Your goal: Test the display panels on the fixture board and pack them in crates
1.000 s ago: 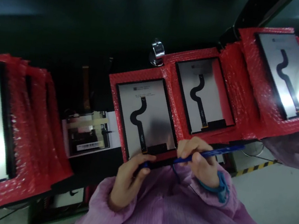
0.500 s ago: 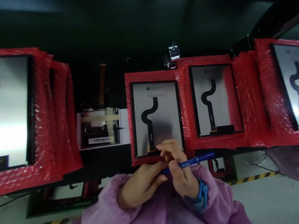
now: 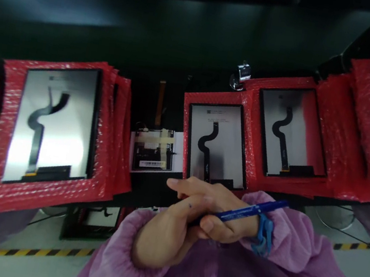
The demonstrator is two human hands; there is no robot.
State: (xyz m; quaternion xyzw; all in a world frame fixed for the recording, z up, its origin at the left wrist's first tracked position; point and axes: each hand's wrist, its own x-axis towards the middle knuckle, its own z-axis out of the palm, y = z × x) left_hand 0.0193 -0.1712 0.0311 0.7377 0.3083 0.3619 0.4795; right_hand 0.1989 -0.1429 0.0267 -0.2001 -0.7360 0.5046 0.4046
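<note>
Before the counter point(image 3: 149, 191), right hand point(image 3: 227, 200) curls round pen point(image 3: 253, 210); left hand point(image 3: 165, 234) half-curled, hold unclear. Panel point(image 3: 223, 152) partly masked by hands; red wrap point(image 3: 213, 98) beneath, taped board point(image 3: 150, 152) alongside.

The desk point(image 3: 150, 188) is dark and runs sideways beyond the fingers point(image 3: 182, 186). Just past them lies a red bubble sheet point(image 3: 218, 98); red wrapping point(image 3: 340, 141) lies to their right and a red stack point(image 3: 5, 127) well to their left. Ahead-left of them, near, lies a white sheet point(image 3: 179, 149); farther back, a brownish strip point(image 3: 160, 103).
</note>
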